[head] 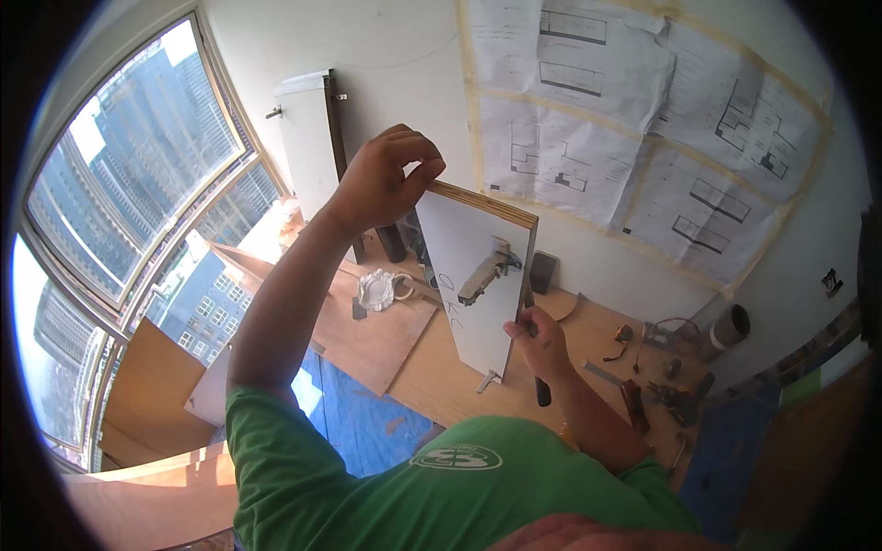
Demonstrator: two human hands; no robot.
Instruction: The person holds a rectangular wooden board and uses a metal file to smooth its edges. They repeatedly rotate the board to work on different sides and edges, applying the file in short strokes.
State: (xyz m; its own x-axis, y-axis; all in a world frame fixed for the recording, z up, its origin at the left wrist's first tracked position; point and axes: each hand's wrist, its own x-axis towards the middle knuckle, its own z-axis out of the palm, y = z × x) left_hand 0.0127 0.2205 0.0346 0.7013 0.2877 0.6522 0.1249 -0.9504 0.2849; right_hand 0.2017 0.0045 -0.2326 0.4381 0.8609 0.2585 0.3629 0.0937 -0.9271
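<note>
A white-faced plywood panel [462,255] stands upright on the workbench before me, its layered edge facing up. Metal concealed hinges are fixed to it: one hinge [489,272] near the top, another hinge [489,381] at the foot. Handwriting runs down its face. My left hand [396,175] is at the top left corner, thumb and fingertips bent together; whether they pinch the edge or something small is hidden. My right hand [541,344] is closed around a tool with a black handle [543,392], its thumb by the panel's right edge. The tool's head is out of sight behind the panel.
A similar hinged panel [306,138] leans on the wall by the window. On the wooden bench [441,379] lie a plywood sheet [375,337], a roll of tape [403,286], a tape measure [623,334], a cardboard tube [729,327] and several tools. Taped drawings [558,138] cover the wall.
</note>
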